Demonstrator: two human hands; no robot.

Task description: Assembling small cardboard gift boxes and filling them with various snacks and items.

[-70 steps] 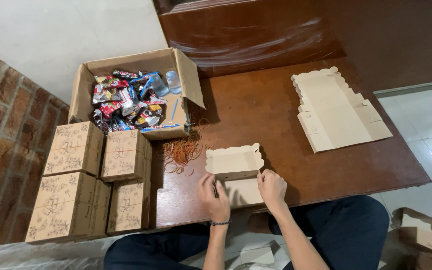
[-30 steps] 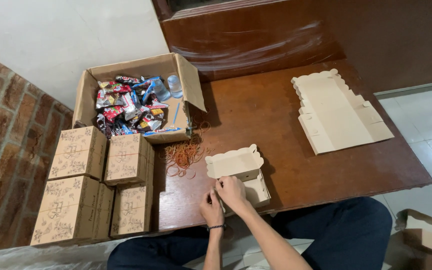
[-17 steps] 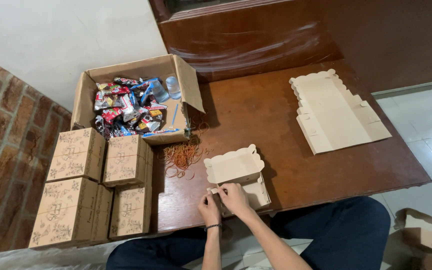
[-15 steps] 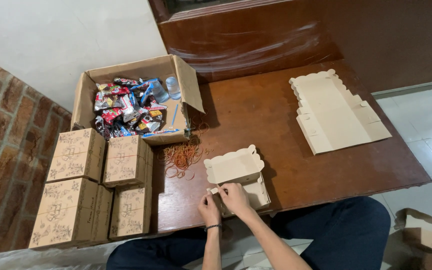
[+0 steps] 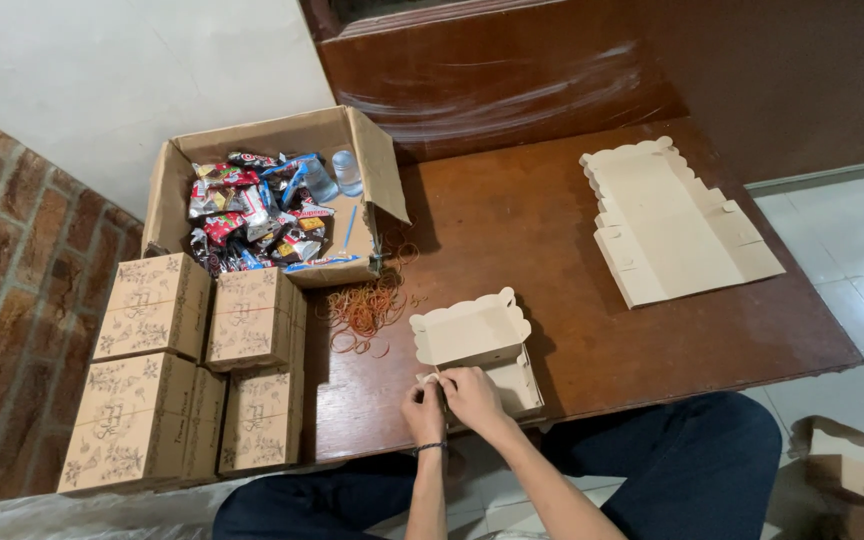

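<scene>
Beige scalloped box (image 5: 482, 350) between both hands

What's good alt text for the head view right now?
Seen from above, a person's left hand and right hand pinch the near left corner of a half-folded beige cardboard box on a brown wooden table. To the left are loose rubber bands, an open carton of wrapped snacks and stacked printed boxes; flat box blanks lie far right.

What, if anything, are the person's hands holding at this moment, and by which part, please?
Both the left hand and the right hand grip the small cream cardboard box at its near left corner, on the front wall; its scalloped lid stands open.
</scene>
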